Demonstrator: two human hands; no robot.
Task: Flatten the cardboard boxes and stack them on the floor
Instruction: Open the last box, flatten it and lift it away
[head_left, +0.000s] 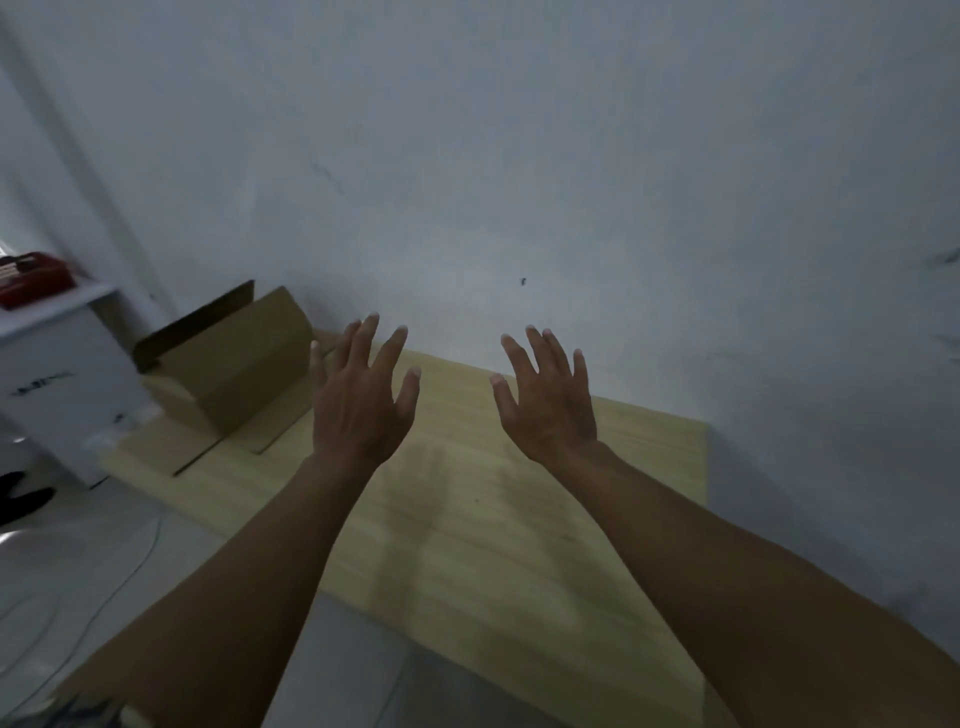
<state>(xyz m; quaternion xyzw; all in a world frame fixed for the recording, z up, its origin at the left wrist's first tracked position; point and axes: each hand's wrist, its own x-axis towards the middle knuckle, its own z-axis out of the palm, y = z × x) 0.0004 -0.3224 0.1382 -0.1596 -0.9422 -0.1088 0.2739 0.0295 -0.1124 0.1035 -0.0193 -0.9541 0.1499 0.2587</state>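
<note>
One brown cardboard box (234, 364) stands on the far left end of a light wooden table (519, 545), its top flaps up and a bottom flap lying flat on the wood. My left hand (358, 395) is held out above the table just right of the box, fingers spread, holding nothing. My right hand (550, 400) hovers beside it over the middle of the table, also spread and empty. Neither hand touches the box.
A white wall (519, 156) rises right behind the table. A white cabinet (57, 374) with a red object (34, 278) on top stands at the left. A pale cable (104, 597) lies on the light floor at lower left.
</note>
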